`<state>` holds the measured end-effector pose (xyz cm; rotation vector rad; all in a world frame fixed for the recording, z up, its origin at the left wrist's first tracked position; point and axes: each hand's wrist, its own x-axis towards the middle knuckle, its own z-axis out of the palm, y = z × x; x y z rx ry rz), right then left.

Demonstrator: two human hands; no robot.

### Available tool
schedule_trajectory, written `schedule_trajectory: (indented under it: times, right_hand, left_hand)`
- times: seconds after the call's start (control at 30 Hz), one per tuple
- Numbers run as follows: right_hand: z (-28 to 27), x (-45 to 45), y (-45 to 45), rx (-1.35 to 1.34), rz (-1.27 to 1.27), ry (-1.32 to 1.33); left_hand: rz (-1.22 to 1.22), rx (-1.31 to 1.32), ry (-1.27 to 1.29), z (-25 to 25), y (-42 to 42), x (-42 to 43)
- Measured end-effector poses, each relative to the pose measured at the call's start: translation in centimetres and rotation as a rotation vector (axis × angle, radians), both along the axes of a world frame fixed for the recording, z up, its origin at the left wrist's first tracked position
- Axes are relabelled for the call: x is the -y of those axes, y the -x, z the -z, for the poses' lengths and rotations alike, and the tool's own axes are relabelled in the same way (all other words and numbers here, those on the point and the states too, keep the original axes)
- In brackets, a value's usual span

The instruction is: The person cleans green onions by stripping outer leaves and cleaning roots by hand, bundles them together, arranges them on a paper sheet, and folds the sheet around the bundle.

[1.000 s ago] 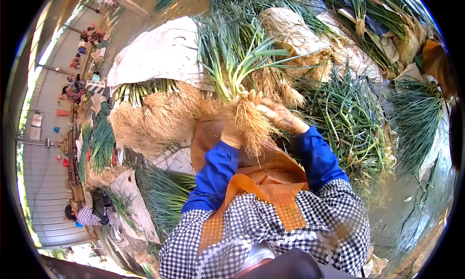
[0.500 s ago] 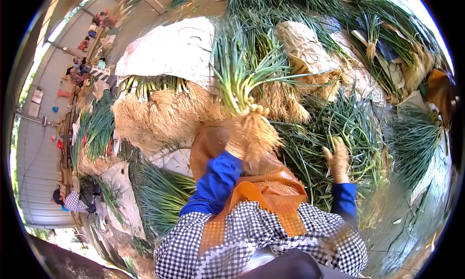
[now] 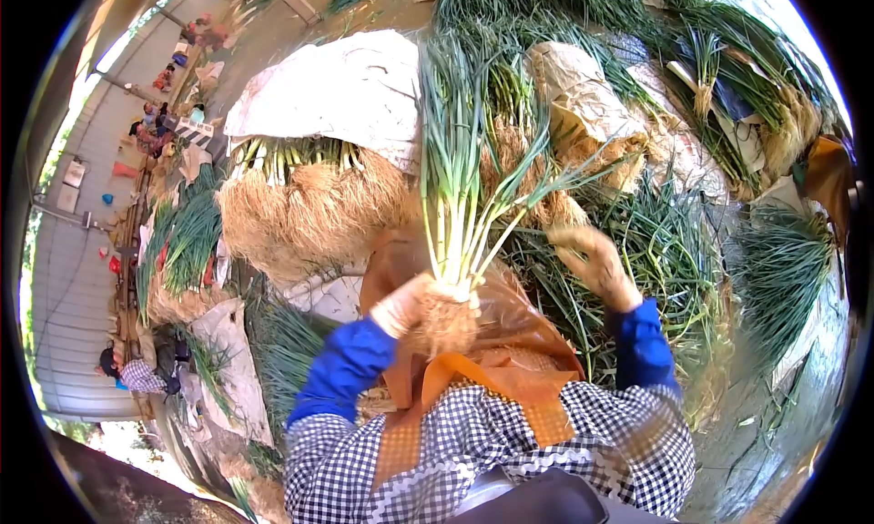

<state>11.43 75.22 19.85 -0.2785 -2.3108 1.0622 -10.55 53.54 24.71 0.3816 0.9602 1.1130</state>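
My left hand is closed round the base of a bunch of green onions, whose leaves point away from me and whose tan roots hang over the brown apron. My right hand is held in the air to the right of the bunch, its fingers apart and nothing in them. Loose green onions lie beneath and beyond it. Left of the bunch, rooted onions stick out from under a white sack.
A beige sack covers more onions beyond my right hand. At the far right lies another onion bundle. Green leaves lie by my left elbow. A person in a checked top is at the far left, with other people farther off.
The bunch has come down closer to my body with my left hand. My right hand first moved away from it to the right, then lifted and came partly back towards it.
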Motion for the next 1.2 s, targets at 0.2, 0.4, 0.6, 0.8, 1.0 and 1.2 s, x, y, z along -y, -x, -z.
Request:
schedule_trajectory:
  times: [0.2, 0.4, 0.6, 0.8, 1.0, 1.2]
  right_hand:
    - [-11.4, 2.3, 13.3, -0.232, -0.574, -0.660]
    - [1.1, -0.6, 8.4, 0.740, -0.717, -0.249]
    - [3.9, -6.0, -0.8, 1.311, -0.658, -0.350]
    - [-13.8, -0.3, 14.7, -0.318, -0.403, -0.577]
    - [3.1, -1.2, 14.7, 0.156, -0.504, -0.370]
    - [10.5, -7.6, -6.7, 1.228, -0.653, -0.569]
  left_hand:
    - [1.146, -1.558, 0.039, -11.1, 4.7, 0.3]
    - [0.957, -2.782, -0.315, -16.0, 15.0, 3.2]
    - [0.991, -2.972, -0.618, -20.2, 18.9, 1.4]
    - [0.892, -3.223, -0.814, -23.6, 14.8, -3.8]
    - [1.251, -3.328, -0.878, -29.5, 11.5, -1.8]
    - [0.768, -3.281, -0.555, -30.1, 16.9, 3.1]
